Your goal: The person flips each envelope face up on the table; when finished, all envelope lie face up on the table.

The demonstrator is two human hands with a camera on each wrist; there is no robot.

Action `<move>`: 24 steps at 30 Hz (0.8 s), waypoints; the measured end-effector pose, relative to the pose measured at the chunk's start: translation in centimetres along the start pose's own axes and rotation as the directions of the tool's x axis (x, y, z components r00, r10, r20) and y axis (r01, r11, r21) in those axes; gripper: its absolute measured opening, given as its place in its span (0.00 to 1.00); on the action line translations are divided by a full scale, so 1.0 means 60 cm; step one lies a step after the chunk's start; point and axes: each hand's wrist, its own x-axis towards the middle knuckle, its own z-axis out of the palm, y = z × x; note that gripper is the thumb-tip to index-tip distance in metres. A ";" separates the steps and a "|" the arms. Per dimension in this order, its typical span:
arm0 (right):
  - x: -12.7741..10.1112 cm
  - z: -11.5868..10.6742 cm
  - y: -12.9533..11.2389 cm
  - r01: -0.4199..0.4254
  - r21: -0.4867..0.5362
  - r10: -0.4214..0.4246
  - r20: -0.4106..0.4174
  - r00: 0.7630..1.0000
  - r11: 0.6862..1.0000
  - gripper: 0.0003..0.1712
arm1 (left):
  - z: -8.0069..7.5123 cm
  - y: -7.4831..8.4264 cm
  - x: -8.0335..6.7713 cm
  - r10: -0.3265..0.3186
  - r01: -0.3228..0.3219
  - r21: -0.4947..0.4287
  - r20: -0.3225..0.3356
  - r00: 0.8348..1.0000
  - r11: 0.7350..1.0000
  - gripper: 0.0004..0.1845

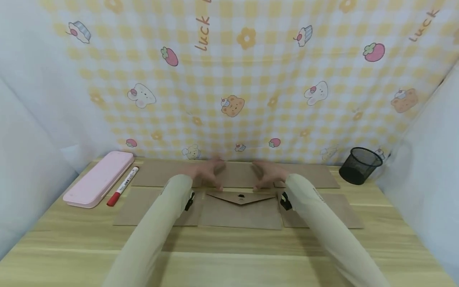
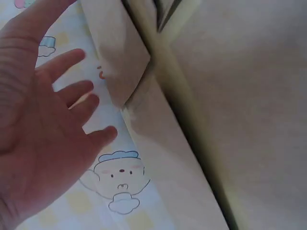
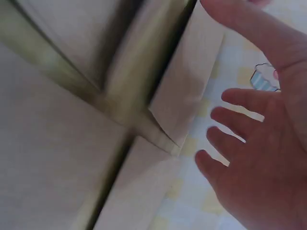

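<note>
Looks like a little home craft or stationery desk set up as a recording booth. Light wood-grain tabletop (image 1: 229,255), a cutesy yellow gingham backdrop (image 1: 251,79) with bears, strawberries and cupcakes hung at 12 o'clock, plain white sheets on both sides. Pink pencil case (image 1: 98,179) and red marker (image 1: 123,186) at 10 o'clock, black mesh pen cup (image 1: 359,165) at 2 o'clock, kraft paper envelopes (image 1: 241,209) laid out mid-desk.
</note>
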 end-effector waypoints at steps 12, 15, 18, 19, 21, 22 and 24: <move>0.032 -0.008 -0.001 -0.188 -0.119 0.200 0.103 0.974 0.975 0.62 | -0.009 0.018 0.013 0.004 -0.002 0.126 -0.022 1.000 0.992 0.55; 0.032 -0.010 -0.004 -0.178 -0.173 0.193 0.076 0.978 0.969 0.64 | -0.010 0.022 0.010 -0.008 0.014 0.145 -0.040 0.999 0.989 0.56; 0.025 -0.018 -0.011 -0.152 -0.176 0.159 0.026 0.987 0.973 0.66 | -0.014 0.026 0.004 0.016 -0.005 0.148 -0.071 0.997 0.989 0.55; 0.020 -0.021 -0.014 -0.142 -0.170 0.144 0.005 0.989 0.975 0.66 | -0.016 0.028 0.000 0.036 -0.023 0.151 -0.086 0.996 0.988 0.54; 0.008 -0.029 -0.020 -0.108 -0.153 0.104 -0.035 0.994 0.982 0.65 | -0.022 0.033 -0.011 0.081 -0.061 0.159 -0.116 0.990 0.985 0.51; 0.000 -0.032 -0.022 -0.087 -0.137 0.081 -0.048 0.996 0.987 0.63 | -0.026 0.036 -0.018 0.099 -0.077 0.167 -0.128 0.987 0.983 0.49; -0.018 -0.034 -0.027 -0.044 -0.117 0.037 -0.060 0.998 0.992 0.61 | -0.032 0.044 -0.036 0.122 -0.095 0.179 -0.146 0.982 0.979 0.46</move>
